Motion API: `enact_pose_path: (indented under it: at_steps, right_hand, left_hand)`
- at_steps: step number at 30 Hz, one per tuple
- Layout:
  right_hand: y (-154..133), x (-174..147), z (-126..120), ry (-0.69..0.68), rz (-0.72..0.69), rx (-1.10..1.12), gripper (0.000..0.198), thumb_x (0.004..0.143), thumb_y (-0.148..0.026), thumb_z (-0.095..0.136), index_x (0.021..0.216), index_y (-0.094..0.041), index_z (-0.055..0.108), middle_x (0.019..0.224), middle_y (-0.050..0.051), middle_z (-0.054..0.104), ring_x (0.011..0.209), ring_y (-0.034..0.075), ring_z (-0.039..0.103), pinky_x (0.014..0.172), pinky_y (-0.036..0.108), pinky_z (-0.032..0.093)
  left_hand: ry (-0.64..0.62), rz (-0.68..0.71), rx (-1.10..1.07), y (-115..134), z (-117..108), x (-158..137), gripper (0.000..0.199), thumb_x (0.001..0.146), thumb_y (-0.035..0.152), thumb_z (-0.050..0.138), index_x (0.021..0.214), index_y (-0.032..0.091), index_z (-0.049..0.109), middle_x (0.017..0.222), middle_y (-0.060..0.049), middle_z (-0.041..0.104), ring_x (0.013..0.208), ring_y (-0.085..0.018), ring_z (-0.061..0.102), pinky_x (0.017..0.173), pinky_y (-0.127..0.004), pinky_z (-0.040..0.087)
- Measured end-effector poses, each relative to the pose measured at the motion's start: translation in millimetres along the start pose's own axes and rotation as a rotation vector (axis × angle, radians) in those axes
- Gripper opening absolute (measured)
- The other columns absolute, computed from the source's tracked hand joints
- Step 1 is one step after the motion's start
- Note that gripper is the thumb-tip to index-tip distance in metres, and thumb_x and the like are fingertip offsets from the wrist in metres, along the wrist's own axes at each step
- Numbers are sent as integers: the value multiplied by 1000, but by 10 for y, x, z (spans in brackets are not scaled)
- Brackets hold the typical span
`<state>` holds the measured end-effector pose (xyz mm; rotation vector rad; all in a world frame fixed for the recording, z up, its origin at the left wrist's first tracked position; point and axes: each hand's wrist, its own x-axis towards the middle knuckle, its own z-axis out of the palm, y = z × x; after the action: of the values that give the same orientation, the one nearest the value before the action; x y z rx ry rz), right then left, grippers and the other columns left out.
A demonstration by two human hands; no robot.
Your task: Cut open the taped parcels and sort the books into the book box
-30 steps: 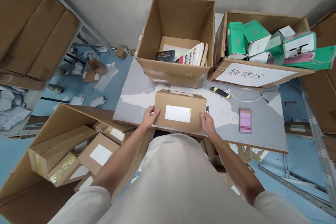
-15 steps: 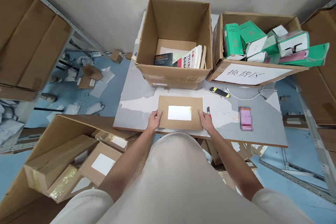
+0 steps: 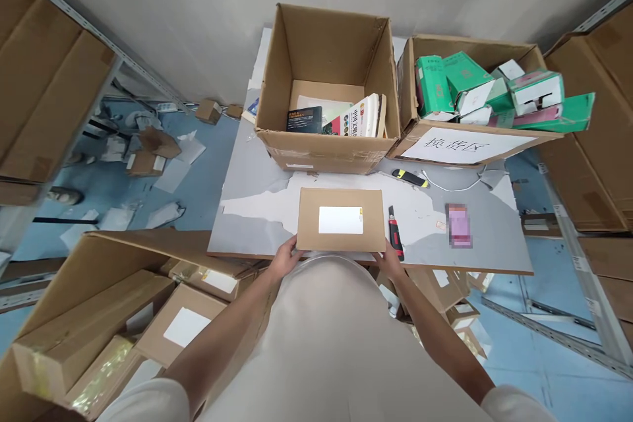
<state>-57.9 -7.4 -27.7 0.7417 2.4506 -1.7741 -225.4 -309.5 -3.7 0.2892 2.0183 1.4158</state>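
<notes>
A flat brown cardboard box (image 3: 341, 242) with a white label lies at the table's near edge, close against my body. My left hand (image 3: 285, 257) grips its near left corner, fingers partly hidden by the box. At the near right corner my right hand (image 3: 390, 260) holds on in the same way. Just right of the box lies a red and black utility knife (image 3: 395, 234), close to my right hand. Behind it a yellow and black utility knife (image 3: 410, 177) rests on the table.
Behind stands an open carton (image 3: 326, 153) with several books; right of it, a carton (image 3: 403, 95) full of green boxes. A blurred pink item (image 3: 459, 225) lies on the table (image 3: 494, 247). At lower left, a big carton (image 3: 148, 242) holds parcels. Metal shelving (image 3: 588, 277) stands right.
Both hands have slid from the box's sides down to its near corners. The red utility knife, mostly covered before by my right hand, now shows in full.
</notes>
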Motion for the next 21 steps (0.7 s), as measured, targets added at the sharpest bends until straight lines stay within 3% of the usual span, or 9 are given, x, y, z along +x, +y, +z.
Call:
enact_pose_path:
  at_steps: [4,7,10,13,15,21]
  right_hand:
    - [-198,66,-71,43,-8,54,44,85,-46,52,121,-21,55,120,12,59,107,24,58,88,40,51]
    - [-387,133,-254,98,-56,-80,40,88,-53,44,102,-19,61,103,10,61,98,23,57,85,39,50]
    - [-578,257,-371,116,-64,-209,49,90,-58,34,85,-19,64,86,8,60,89,23,56,86,39,47]
    - [-671,375,-336,96,-6,-217,55,89,-61,35,108,-19,64,89,7,61,87,22,57,85,38,47]
    - [-668,410,-263,110,24,-181,61,88,-62,36,127,-20,55,100,9,62,91,22,58,86,37,47]
    - [-531,327,-133,181,75,-54,71,87,-66,35,136,-17,48,127,14,58,105,23,60,93,37,47]
  left_hand:
    - [56,55,67,237,-53,107,50,79,49,58,118,16,62,117,-12,65,111,-26,59,97,-44,47]
    - [105,128,158,468,-169,182,47,82,49,54,115,17,64,112,-11,62,106,-24,59,89,-38,50]
    - [133,123,231,645,-218,267,49,81,51,55,118,19,62,108,-10,60,104,-23,57,78,-33,52]
    - [186,75,248,675,-166,361,54,79,52,56,120,16,62,104,-10,58,98,-23,57,79,-34,51]
    - [223,67,234,629,-111,407,57,79,52,55,121,14,61,106,-12,58,99,-23,56,84,-36,50]
    - [280,44,170,537,-39,402,61,79,55,55,124,14,60,113,-13,59,104,-25,56,87,-39,49]
